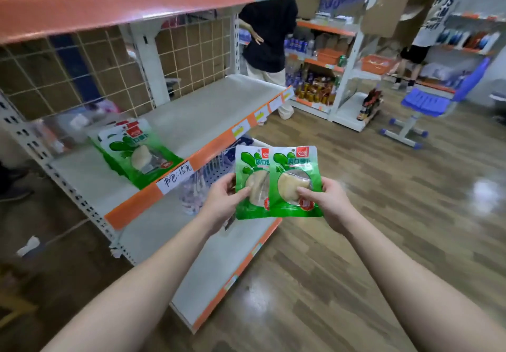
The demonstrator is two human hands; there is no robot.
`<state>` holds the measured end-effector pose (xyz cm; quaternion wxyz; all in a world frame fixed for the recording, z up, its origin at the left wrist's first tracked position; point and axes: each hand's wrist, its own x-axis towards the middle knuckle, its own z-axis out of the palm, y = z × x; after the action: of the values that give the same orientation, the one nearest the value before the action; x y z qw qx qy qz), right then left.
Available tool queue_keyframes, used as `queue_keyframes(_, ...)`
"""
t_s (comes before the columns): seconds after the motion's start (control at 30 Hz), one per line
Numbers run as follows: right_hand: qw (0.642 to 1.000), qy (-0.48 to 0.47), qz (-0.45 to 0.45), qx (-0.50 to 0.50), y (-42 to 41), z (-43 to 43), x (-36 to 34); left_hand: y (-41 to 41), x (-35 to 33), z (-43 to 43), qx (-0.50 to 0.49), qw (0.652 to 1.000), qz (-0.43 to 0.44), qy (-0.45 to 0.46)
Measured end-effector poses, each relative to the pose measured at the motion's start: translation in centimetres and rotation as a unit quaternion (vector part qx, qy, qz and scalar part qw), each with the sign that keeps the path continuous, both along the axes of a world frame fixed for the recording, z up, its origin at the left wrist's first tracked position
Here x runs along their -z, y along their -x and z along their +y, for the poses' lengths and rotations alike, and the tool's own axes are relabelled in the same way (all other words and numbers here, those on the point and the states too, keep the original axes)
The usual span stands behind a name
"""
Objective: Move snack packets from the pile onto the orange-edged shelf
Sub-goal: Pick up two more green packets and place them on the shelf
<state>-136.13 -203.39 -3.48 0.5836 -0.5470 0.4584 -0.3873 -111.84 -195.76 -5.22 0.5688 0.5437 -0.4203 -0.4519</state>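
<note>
My left hand (222, 201) holds the left packet (250, 179), my right hand (330, 202) the right packet (296, 182), which overlaps the left one's edge. Both are in front of the middle shelf (213, 105), right of its stack of packets (140, 154), perhaps four deep, lying near the front lip. A lower shelf (219, 258) sits beneath; a chair (427, 104) stands far right.

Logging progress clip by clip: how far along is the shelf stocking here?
Done: a stack of green packets lies on the orange-edged shelf. In hand: the left hand holds one packet and the right hand a second packet, overlapping, in front of the shelf, not yet placed. Left: shelving these two; the source pile is not visible, so the remainder cannot be judged.
</note>
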Motion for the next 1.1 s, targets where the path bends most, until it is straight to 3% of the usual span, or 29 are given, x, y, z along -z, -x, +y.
queue_keyframes(0.17,0.998,0.006,-0.024,-0.057,-3.4,-7.3,-1.9,-1.6,-3.0,-4.3,-0.086,0.995,-0.047,0.032)
queue_keyframes(0.33,0.992,0.037,-0.023,-0.122,-9.3,-13.2,-3.7,-5.9,-5.4,-7.8,-0.175,0.981,-0.08,0.003)
queue_keyframes(0.6,0.98,0.04,-0.019,-0.194,-17.1,-21.5,-4.9,-12.2,-6.7,-14.1,-0.292,0.932,-0.207,-0.05)
queue_keyframes(0.83,0.961,0.034,-0.006,-0.273,-24.1,-26.6,-4.5,-15.4,-5.7,-16.4,-0.375,0.905,-0.187,-0.082)
queue_keyframes(1.1,0.923,0.133,0.057,-0.356,-32.0,-29.7,-4.7,-17.7,-5.3,-17.8,-0.456,0.863,-0.18,-0.121)
